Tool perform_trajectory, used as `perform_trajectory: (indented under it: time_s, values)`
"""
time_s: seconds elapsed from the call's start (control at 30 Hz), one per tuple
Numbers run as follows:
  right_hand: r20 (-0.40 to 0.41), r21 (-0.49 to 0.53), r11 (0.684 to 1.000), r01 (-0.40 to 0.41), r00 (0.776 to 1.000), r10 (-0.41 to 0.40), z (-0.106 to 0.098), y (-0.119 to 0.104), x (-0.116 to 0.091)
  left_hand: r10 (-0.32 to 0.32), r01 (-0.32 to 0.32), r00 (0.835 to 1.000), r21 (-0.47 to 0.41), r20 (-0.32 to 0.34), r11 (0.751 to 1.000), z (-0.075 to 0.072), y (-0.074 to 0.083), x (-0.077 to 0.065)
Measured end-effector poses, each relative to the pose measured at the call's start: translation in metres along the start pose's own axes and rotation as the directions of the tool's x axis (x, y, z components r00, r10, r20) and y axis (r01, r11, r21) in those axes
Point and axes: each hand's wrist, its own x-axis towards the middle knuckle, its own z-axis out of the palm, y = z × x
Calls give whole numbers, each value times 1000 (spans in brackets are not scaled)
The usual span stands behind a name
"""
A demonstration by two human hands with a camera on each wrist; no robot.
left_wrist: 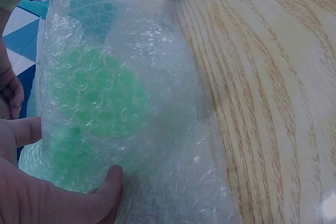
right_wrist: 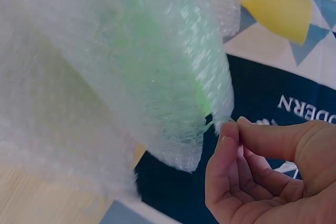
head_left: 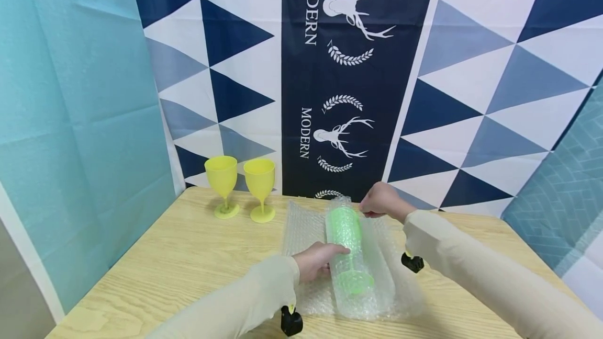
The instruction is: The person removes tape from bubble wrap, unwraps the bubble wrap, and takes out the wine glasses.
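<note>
A green goblet (head_left: 345, 225) lies on its side, rolled in clear bubble wrap (head_left: 382, 297), its round foot (left_wrist: 100, 95) showing through the plastic. My left hand (head_left: 314, 261) grips the roll around its middle, thumb on top. At the far end of the roll, my right hand (head_left: 382, 200) pinches the edge of the wrap between thumb and forefinger. In the right wrist view, that right hand (right_wrist: 268, 171) holds a thin corner of the plastic, its other fingers curled. Layers of plastic blur the goblet's outline.
Two yellow goblets (head_left: 221, 174) (head_left: 260, 177) stand upright at the back left of the wooden table (head_left: 188, 255). A flat part of the bubble wrap spreads under the roll. Behind the table hangs a patterned cloth (head_left: 348, 82), with a teal curtain (head_left: 85, 93) on the left.
</note>
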Motion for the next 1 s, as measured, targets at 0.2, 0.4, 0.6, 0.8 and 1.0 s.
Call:
perform_trajectory:
  time_s: [0.2,0.4,0.6,0.8,1.0]
  values:
    - [-2,12,999,-36,999,36,-8,28,-6,20,-20,1000,-4,8,1000,-1,-1,-1]
    - [9,57,993,-100,995,100,-9,60,-13,35,-35,999,-7,15,999,-1,-2,-1]
    - [16,143,982,-121,993,120,-7,86,-21,52,-52,998,-17,21,999,0,-2,-2]
    - [-10,179,971,-160,986,165,-2,109,-26,70,-69,997,-29,22,997,1,-2,-2]
    - [18,263,945,-195,980,197,4,122,-31,65,-65,998,-13,20,998,2,-4,-2]
